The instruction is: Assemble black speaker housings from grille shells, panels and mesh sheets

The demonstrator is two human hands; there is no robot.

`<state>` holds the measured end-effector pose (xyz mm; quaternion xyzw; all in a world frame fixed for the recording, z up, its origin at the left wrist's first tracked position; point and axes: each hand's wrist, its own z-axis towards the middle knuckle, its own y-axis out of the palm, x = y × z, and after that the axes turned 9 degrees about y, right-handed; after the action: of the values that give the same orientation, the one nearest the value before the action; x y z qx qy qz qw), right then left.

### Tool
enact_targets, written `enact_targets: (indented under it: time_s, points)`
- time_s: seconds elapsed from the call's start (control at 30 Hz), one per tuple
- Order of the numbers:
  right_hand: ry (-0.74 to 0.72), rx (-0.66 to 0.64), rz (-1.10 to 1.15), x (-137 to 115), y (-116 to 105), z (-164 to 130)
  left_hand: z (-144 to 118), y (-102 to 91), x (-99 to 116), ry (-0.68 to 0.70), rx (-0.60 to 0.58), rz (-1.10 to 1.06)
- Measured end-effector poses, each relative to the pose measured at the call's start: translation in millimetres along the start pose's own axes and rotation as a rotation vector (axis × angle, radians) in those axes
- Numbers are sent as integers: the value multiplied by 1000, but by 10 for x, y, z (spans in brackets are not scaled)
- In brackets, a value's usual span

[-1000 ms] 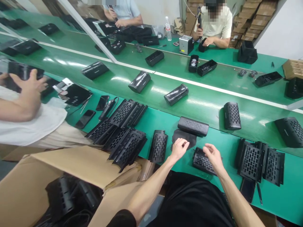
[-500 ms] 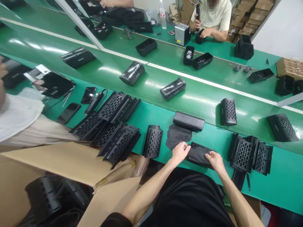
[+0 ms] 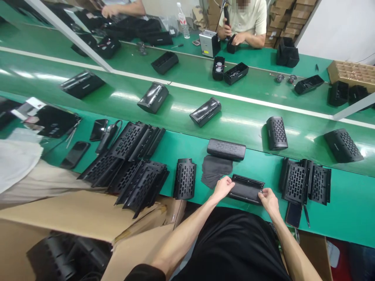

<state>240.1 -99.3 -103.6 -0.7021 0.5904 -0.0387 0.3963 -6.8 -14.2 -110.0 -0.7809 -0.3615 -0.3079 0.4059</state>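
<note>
Centrally, both hands [image 3: 223, 187] [image 3: 268, 198] grip black panel [image 3: 245, 189]; cloth [image 3: 215, 168], seemingly, just beside.

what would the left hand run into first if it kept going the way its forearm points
The left hand points up and right and already touches the black grille cover. Going straight on, it would likely meet the finished black speaker lying beyond, though depth is hard to judge.
</note>
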Motion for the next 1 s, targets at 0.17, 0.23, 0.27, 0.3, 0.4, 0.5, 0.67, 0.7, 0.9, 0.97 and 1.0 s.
enact_targets:
  time_s: [0.17,0.23,0.27,0.3,0.4,0.5,0.67,0.7,0.9,0.97,1.0]
  points:
    - [-47,-43,273,-131,-80,-172,-104,-119,59,5,28,-265]
    - [-59,-100,372,-224,-139,-263,-159,-191,133,15,5,-386]
    - [-63,-126,412,-275,-171,-306,-185,-227,179,20,-6,-442]
    - [-66,-148,448,-326,-203,-346,-211,-260,228,24,-18,-494]
    - [-81,-200,532,-465,-298,-444,-280,-346,379,36,-42,-621]
    - [-91,-245,593,-552,-393,-523,-347,-415,508,50,-41,-714]
    - [-109,-282,658,-605,-526,-648,-468,-518,656,61,-16,-792]
    - [-109,-288,667,-611,-542,-670,-489,-534,678,64,-16,-801]
    - [-106,-286,734,-622,-579,-742,-558,-571,764,86,-31,-822]
    - [-107,-283,745,-609,-594,-750,-571,-573,778,88,-34,-831]
    - [-107,-285,747,-601,-604,-752,-577,-575,787,86,-34,-840]
